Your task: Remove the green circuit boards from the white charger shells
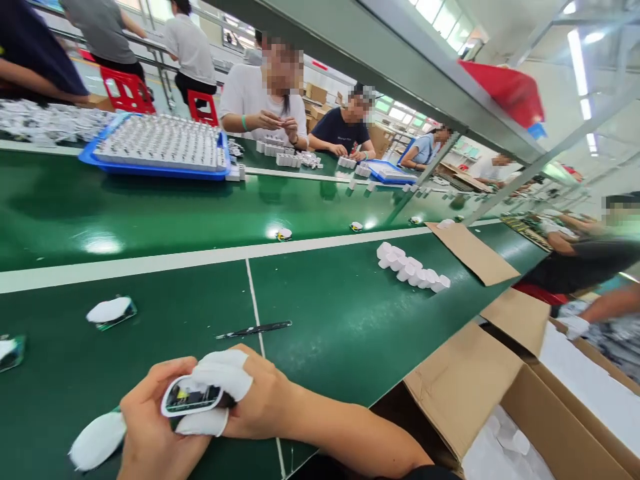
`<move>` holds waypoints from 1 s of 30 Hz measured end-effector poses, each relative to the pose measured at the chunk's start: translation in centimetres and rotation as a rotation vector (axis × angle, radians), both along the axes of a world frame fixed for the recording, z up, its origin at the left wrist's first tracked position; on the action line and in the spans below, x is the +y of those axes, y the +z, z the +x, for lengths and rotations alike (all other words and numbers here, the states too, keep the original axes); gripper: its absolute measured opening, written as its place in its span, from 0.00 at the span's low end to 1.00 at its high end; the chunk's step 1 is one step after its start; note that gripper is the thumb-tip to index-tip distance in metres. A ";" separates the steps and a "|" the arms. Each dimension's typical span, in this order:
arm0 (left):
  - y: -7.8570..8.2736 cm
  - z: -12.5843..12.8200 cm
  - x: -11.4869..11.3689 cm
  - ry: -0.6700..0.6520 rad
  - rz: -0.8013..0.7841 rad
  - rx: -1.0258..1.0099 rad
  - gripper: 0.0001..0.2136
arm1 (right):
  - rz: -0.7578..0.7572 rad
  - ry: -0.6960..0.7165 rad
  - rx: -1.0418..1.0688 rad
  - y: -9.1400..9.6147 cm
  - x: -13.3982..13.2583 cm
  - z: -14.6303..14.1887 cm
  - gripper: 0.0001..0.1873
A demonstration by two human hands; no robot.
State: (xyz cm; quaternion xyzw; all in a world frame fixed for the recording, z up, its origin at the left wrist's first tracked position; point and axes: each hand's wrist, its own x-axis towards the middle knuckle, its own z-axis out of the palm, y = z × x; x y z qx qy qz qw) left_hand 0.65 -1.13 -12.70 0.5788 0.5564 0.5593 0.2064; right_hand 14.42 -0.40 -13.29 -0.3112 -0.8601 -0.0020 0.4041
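Between both hands is a small white oval plastic housing (166, 404) with a circuit board showing in its open end. My left hand (155, 427) is closed around its left side. White finger cots cover fingers of my right hand (260, 393), which grips the same housing from the right. Close to my left hand lies a circuit board with a white oval pad (97, 440), partly hidden by that hand. Two more such boards, a nearer-centre board (111, 312) and a board at the left edge (9, 351), rest on the bench. Black tweezers (255, 330) lie beyond my hands.
White housings (413, 267) stand in a row on the green bench. Several boards sit on the conveyor belt (200, 207). Across it, a blue tray (160, 175) holds many white parts near seated co-workers. An open cardboard box (465, 387) stands at right, below a metal shelf frame (350, 40).
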 end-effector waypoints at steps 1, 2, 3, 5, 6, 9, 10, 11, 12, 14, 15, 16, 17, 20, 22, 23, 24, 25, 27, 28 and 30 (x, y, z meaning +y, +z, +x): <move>0.3 0.0 -0.3 -0.044 0.055 -0.016 0.13 | 0.006 0.005 0.044 0.2 -0.3 0.0 0.24; 0.5 0.1 -0.5 -0.085 0.115 -0.031 0.13 | 0.014 0.009 0.088 0.5 -0.6 0.1 0.22; 0.6 0.1 -0.7 -0.112 0.173 -0.041 0.13 | 0.030 0.017 0.133 0.8 -0.8 0.1 0.20; 0.8 0.2 -1.0 -0.136 0.230 -0.033 0.13 | 0.067 0.038 0.223 1.4 -1.1 0.3 0.18; 0.8 0.3 -1.1 -0.147 0.215 -0.016 0.13 | 0.078 0.049 0.261 1.7 -1.2 0.4 0.18; 0.7 0.5 -1.5 -0.190 0.123 0.018 0.14 | 0.059 0.068 0.308 2.2 -1.4 0.7 0.21; 0.6 0.6 -1.6 -0.206 0.103 0.015 0.15 | 0.026 0.071 0.309 2.3 -1.4 0.7 0.21; 0.5 0.7 -1.7 -0.216 0.098 0.005 0.17 | -0.022 0.071 0.316 2.3 -1.5 0.8 0.21; 0.4 0.8 -1.8 -0.224 0.104 -0.008 0.19 | -0.085 0.070 0.335 2.4 -1.5 0.9 0.20; 0.2 1.0 -2.0 -0.241 0.123 -0.020 0.23 | -0.232 0.072 0.402 2.4 -1.7 1.0 0.20; 0.1 1.1 -2.1 -0.255 0.128 -0.019 0.24 | -0.291 0.073 0.441 2.5 -1.8 1.0 0.20; 0.0 1.2 -2.1 -0.269 0.131 -0.017 0.25 | -0.329 0.076 0.474 2.6 -1.9 1.1 0.20; 0.0 1.2 -2.2 -0.279 0.137 -0.017 0.25 | -0.348 0.080 0.496 2.6 -1.9 1.1 0.21; 0.1 1.4 -2.4 -0.295 0.158 -0.014 0.27 | -0.361 0.088 0.497 2.6 -2.1 1.2 0.20; 0.3 1.4 -2.6 -0.295 0.175 -0.014 0.28 | -0.346 0.093 0.492 2.4 -2.3 1.2 0.20; 0.4 1.4 -2.6 -0.296 0.186 -0.016 0.29 | -0.330 0.093 0.497 2.3 -2.4 1.1 0.20; 0.4 1.4 -2.6 -0.298 0.200 -0.017 0.29 | -0.313 0.091 0.506 2.2 -2.4 1.1 0.20; 0.5 1.4 -2.6 -0.301 0.219 -0.017 0.30 | -0.300 0.090 0.518 2.1 -2.5 1.0 0.20; 0.6 1.4 -2.4 -0.308 0.270 -0.010 0.30 | -0.298 0.101 0.536 2.3 -2.5 1.1 0.20; 0.7 1.4 -2.3 -0.308 0.296 -0.003 0.31 | -0.300 0.115 0.543 2.5 -2.4 1.4 0.19; 1.1 1.3 -2.0 -0.279 0.333 0.019 0.30 | -0.320 0.091 0.524 3.2 -1.8 2.3 0.14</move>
